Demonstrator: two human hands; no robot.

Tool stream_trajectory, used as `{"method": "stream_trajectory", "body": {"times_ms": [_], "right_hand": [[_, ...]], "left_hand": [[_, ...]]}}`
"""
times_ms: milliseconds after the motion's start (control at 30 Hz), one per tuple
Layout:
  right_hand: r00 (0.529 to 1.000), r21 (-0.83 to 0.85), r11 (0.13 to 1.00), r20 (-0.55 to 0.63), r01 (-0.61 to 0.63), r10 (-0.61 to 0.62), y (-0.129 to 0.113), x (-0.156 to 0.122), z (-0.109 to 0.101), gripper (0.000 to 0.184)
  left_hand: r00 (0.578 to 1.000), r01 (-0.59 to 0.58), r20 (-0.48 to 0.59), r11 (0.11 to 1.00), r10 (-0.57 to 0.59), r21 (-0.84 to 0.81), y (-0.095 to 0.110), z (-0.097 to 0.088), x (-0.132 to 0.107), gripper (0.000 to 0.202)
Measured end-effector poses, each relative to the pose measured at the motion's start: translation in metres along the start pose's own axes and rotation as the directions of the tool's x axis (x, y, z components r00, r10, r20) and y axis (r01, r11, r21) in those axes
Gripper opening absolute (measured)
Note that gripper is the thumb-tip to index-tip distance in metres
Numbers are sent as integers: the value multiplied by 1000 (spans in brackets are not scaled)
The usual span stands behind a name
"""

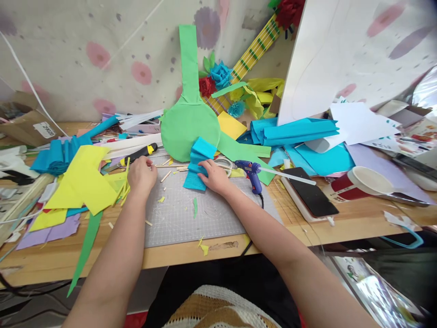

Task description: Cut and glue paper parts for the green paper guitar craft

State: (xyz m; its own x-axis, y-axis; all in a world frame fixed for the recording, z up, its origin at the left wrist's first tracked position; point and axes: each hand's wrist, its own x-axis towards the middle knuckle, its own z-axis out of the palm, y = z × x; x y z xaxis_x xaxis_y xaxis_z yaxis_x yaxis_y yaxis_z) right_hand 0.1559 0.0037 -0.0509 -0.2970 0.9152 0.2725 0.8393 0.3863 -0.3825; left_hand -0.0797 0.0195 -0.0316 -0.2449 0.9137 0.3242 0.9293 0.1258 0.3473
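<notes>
The right hand (215, 176) holds blue crepe paper (197, 160) over a grey cutting mat (174, 223), overlapping a green disc (187, 125); the left hand (141, 173) curls by yellow strips (125, 191), its grip unclear. A far-left box label (44, 130) seemingly reads "Z9020".

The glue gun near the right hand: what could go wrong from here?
If the glue gun is hot, which I cannot see, it might burn the nearby right hand. It might also mark the blue crepe paper that the hand touches. Its cord lies close to the right forearm, so a movement might drag the gun.
</notes>
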Motion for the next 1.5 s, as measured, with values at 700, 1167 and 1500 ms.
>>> {"method": "stream_trajectory", "body": {"times_ms": [700,1167,1500], "right_hand": [[993,247,964,-43,-96,110,8,-2,1,22],[993,264,959,-35,-102,115,9,0,4,21],[994,117,992,-92,-48,58,1,-5,3,29]], "left_hand": [[973,-218,78,975,215,33,34,32,-17,25],[983,-178,-37,982,180,61,37,33,-21,36],[941,-322,-93,945,326,56,29,37,-18,26]]}}
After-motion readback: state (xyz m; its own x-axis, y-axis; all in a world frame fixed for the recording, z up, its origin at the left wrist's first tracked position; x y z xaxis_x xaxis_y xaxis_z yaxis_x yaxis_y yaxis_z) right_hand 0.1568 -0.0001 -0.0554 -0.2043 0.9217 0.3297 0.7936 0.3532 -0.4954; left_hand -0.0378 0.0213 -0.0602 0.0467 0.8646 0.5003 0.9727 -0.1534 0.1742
